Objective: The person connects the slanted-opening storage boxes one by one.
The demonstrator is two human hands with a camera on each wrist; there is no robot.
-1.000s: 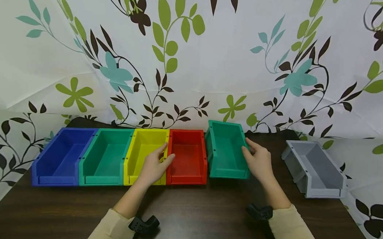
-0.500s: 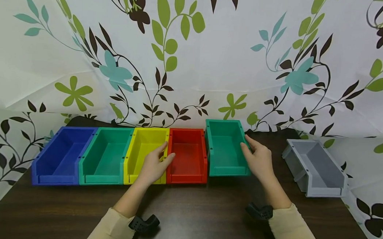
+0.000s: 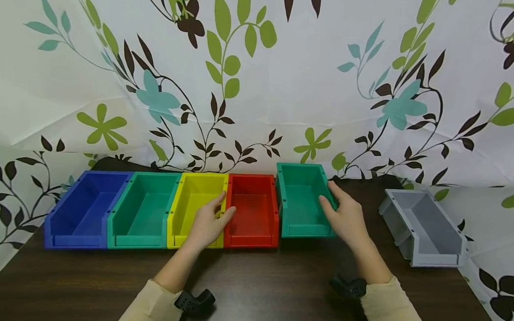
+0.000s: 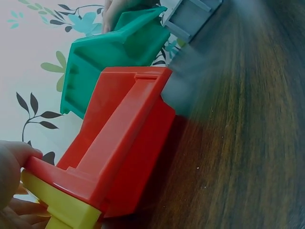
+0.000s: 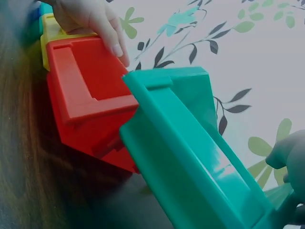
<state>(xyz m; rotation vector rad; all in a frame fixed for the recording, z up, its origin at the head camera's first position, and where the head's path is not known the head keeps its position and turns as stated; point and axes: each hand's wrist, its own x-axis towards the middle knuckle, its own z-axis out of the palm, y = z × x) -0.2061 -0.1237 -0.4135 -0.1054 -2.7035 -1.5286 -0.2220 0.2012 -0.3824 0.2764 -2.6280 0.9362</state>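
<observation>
The left fingers (image 3: 216, 200) hide part of the yellow bin (image 3: 190, 195).

Beige sleeves (image 3: 152, 305) and black wrist cameras (image 3: 194, 301)

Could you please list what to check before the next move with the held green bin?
Right hand on the held green bin: ok, gripping its outer wall.
Left hand at the row: ok, pinching the walls where the yellow bin and red bin meet.
Alignment of the held green bin with the red bin: not ok, tilted.
Those two hooked together: cannot tell.
Grey bin out of the way: ok, standing apart.
</observation>
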